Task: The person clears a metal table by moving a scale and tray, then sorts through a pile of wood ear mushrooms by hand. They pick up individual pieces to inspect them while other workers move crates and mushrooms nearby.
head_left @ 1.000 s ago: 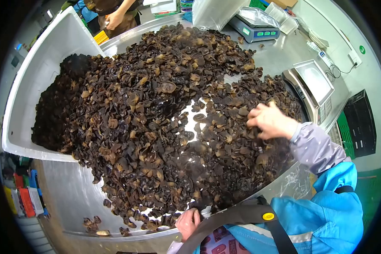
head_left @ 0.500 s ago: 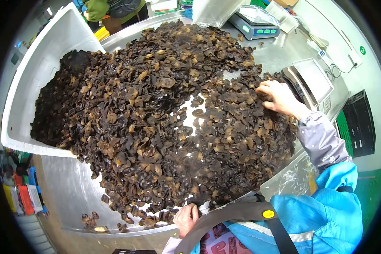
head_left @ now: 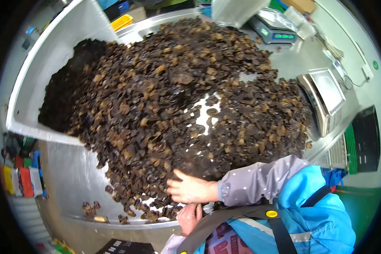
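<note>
A large heap of dark brown wood ear mushrooms (head_left: 156, 110) covers the metal table (head_left: 72, 178) and spills from a tilted white foam box (head_left: 25, 106) at the left. My right hand (head_left: 192, 189) is over the near edge of the heap, its fingers spread and pointing left, with nothing visible in them. Just below it, at the table's front edge, my left hand (head_left: 189, 218) has its fingers curled closed. What those fingers hold, if anything, is hidden by my right wrist and the dark strap.
Two weighing scales stand on the right: one with lit green digits (head_left: 277, 36) at the back, another (head_left: 319, 101) beside the heap. A few loose mushroom pieces (head_left: 90, 208) lie at the front left. A yellow tray (head_left: 122, 22) is behind the table; dark crates (head_left: 365, 139) stand at right.
My right hand has moved from the heap's far right side to its near edge, beside my left hand, and its fingers have spread. My left hand stays put. The view has shifted slightly.
</note>
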Tool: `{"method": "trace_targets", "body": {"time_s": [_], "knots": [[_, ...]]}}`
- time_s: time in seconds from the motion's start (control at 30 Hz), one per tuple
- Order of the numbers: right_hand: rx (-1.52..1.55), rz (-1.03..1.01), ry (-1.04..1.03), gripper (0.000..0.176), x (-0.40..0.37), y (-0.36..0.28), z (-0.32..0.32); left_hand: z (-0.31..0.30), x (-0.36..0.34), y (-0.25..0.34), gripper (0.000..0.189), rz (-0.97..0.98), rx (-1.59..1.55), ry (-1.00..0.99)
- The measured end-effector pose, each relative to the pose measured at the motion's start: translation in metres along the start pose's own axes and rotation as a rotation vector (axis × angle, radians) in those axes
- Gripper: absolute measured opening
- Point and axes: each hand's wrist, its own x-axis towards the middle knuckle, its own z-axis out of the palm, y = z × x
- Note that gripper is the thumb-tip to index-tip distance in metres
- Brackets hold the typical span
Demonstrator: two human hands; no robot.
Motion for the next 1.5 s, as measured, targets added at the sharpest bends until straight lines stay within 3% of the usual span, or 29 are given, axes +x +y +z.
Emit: {"method": "trace_targets", "body": {"time_s": [0.13, 0.23, 0.3, 0.5, 0.7, 0.83, 0.93, 1.0, 1.07, 1.13, 1.3, 1.43, 1.5], "knots": [[-0.145, 0.204, -0.311, 0.015, 0.001, 0.033, 0.002, -0.001, 0.002, 0.005, 0.005, -0.017, -0.039, 0.050], [-0.198, 0.484, -0.515, 0.029, -0.012, 0.059, -0.032, -0.003, 0.003, 0.005, 0.005, -0.013, -0.041, 0.035], [-0.171, 0.640, -0.433, 0.037, -0.031, 0.071, -0.047, -0.003, 0.003, 0.005, 0.005, -0.012, -0.046, 0.046], [-0.016, 0.798, -0.651, 0.048, -0.084, 0.062, -0.127, -0.002, 0.003, 0.003, 0.006, 0.025, -0.060, 0.065], [-0.348, 1.058, -0.708, 0.050, -0.146, 0.068, -0.195, 0.000, 0.002, 0.001, 0.005, 0.031, -0.060, 0.063], [-0.405, 1.164, -0.585, 0.054, -0.176, 0.077, -0.222, 0.000, 0.003, 0.001, 0.006, 0.051, -0.058, 0.058], [-0.443, 1.075, -0.374, 0.052, -0.176, 0.078, -0.217, -0.003, 0.004, 0.003, 0.006, 0.052, -0.080, 0.035], [-0.392, 1.022, -0.355, 0.052, -0.171, 0.074, -0.210, -0.006, 0.005, 0.002, 0.006, 0.038, -0.088, 0.042], [-0.322, 1.084, -0.391, 0.052, -0.169, 0.071, -0.204, -0.011, 0.003, -0.002, 0.007, -0.133, -0.400, 0.043], [-0.326, 1.101, -0.326, 0.054, -0.180, 0.071, -0.200, -0.032, 0.018, -0.005, 0.009, -0.232, -0.459, 0.155], [-0.432, 1.143, -0.083, 0.055, -0.241, 0.071, -0.190, -0.045, 0.046, -0.062, 0.054, -0.562, -0.631, 0.321], [-0.353, 1.194, 0.065, 0.057, -0.265, 0.047, -0.161, -0.061, 0.095, -0.056, 0.070, -0.697, -1.013, 0.147], [-0.354, 1.187, 0.084, 0.060, -0.262, 0.036, -0.158, -0.059, 0.124, -0.068, 0.079, -0.668, -1.192, -0.014]]}}
